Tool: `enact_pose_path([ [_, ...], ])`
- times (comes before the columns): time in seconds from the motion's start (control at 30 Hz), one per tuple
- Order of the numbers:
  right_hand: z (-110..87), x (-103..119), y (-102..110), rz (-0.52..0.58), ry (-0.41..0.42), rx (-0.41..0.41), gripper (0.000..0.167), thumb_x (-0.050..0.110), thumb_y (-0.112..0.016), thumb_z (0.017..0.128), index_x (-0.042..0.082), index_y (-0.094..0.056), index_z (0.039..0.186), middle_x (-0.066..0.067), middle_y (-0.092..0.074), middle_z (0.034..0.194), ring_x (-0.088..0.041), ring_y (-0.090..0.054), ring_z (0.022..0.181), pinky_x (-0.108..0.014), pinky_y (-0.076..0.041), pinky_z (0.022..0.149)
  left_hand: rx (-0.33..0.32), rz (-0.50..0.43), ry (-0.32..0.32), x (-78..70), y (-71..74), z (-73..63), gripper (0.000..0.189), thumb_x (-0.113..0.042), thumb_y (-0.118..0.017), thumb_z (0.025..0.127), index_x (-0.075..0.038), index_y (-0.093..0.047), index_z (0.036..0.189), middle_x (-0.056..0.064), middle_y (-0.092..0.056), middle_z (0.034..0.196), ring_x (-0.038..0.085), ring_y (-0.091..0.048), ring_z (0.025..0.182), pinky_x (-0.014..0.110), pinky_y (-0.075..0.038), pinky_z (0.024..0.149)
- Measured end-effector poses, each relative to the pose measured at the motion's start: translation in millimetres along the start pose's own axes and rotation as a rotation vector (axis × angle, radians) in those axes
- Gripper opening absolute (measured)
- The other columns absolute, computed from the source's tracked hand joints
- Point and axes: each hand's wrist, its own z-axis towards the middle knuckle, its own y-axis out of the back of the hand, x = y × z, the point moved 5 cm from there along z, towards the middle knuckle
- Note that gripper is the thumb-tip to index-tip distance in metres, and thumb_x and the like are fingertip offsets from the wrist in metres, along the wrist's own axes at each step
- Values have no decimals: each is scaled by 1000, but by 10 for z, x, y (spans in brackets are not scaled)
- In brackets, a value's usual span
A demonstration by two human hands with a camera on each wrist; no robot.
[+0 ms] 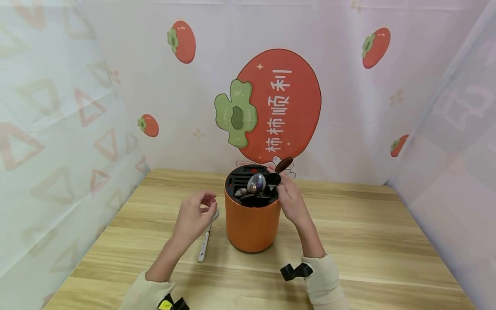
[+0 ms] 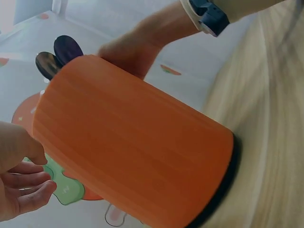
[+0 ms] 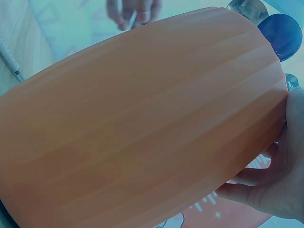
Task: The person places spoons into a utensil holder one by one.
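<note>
An orange utensil holder (image 1: pixel 252 226) with a black slotted top (image 1: pixel 242 174) stands upright on the table. Several spoons poke out of it, among them a shiny metal spoon (image 1: pixel 256 184), a dark round-bowled spoon (image 1: pixel 273 179) and a brown spoon (image 1: pixel 284 165). My right hand (image 1: pixel 290 200) grips the holder at its upper right side, thumb by the rim and fingers round the far side in the right wrist view. To the left of the holder, my left hand (image 1: pixel 195 215) hovers with loosely bent fingers and nothing in them. Beneath it lies a spoon with a white patterned handle (image 1: pixel 203 247).
The wooden table (image 1: pixel 360 241) runs back to a white cloth backdrop (image 1: pixel 348 107) printed with red persimmons. Similar cloth hangs along the left and right sides. Small black devices (image 1: pixel 296 271) are strapped at both sleeves.
</note>
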Motion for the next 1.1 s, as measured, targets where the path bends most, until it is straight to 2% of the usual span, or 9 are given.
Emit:
enact_pose_path([
  [0.13,-1,-8,1,9,3,5,47,19,-31,104,12,-54,144,-8,-46,154,-30,-37,147,-59,-31,117,27,24,30,104,-42,-63,17,4,-68,84,3,-67,102,14,-71,95,22,-69,81,28,-61,68],
  [0.3,-10,-7,23,7,3,-4,46,19,-32,104,12,-54,144,-8,-48,153,-30,-40,145,-58,-33,116,107,100,99,236,-124,-114,16,0,-69,85,2,-67,101,11,-70,92,19,-68,81,25,-60,66],
  [0.5,-3,-10,10,10,2,-2,47,17,-32,103,12,-55,144,-11,-48,152,-30,-40,144,-59,-33,116,174,172,163,379,-188,-161,17,-2,-71,84,1,-67,100,10,-70,89,17,-68,77,29,-59,66],
  [0.87,-6,0,6,2,-12,1,47,18,-32,103,13,-54,144,-9,-49,152,-30,-41,144,-59,-33,115,233,217,202,579,-254,-214,23,-3,-73,83,4,-66,103,12,-70,89,19,-69,75,30,-58,64],
  [1.1,-5,13,3,-1,9,5,47,17,-32,103,10,-53,144,-9,-49,152,-29,-41,144,-56,-33,117,284,303,203,671,-293,-246,19,-4,-72,83,6,-66,99,11,-68,80,19,-66,72,30,-56,61],
])
